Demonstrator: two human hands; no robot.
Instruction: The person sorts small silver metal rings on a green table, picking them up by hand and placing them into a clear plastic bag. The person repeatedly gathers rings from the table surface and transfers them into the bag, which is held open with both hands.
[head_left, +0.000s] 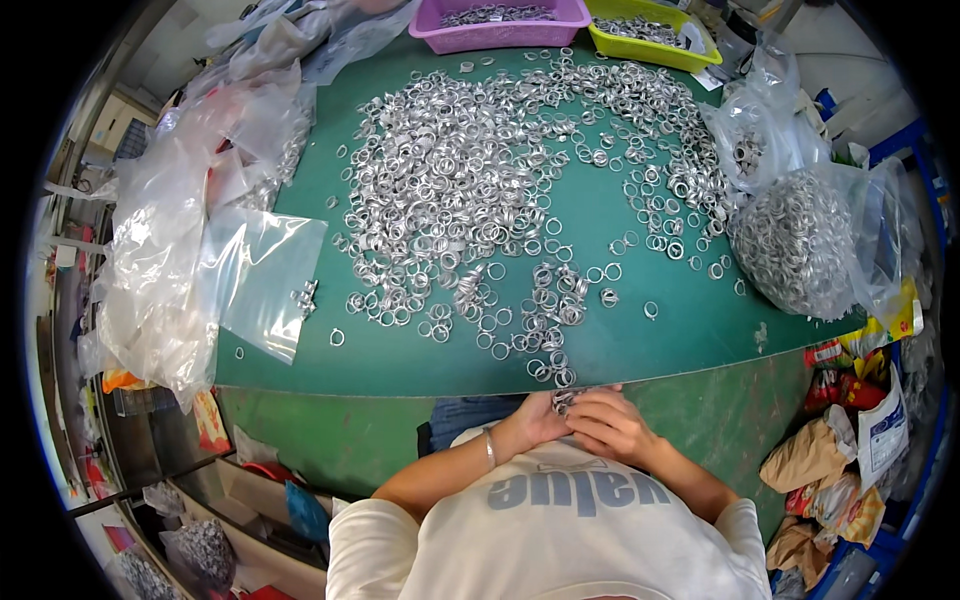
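At the table's front edge my left hand (pixel 541 418) is closed round a few silvery metal rings (pixel 563 401). My right hand (pixel 612 424) sits against it from the right, its fingers bent and pressed together over the palm. What the right fingertips pinch, if anything, is hidden. Just beyond my hands a line of loose rings (pixel 541 369) runs down to the edge from a smaller cluster. Behind it spreads a large heap of such rings (pixel 440 170) on the green tabletop (pixel 440 368).
A pink basket (pixel 500 36) and a yellow basket (pixel 655 45) hold more rings at the back. On the right lies a stuffed clear bag of rings (pixel 795 245). Plastic bags (pixel 165 250) cover the left side, beside a flat clear bag (pixel 265 275). Packages (pixel 810 455) are stacked lower right.
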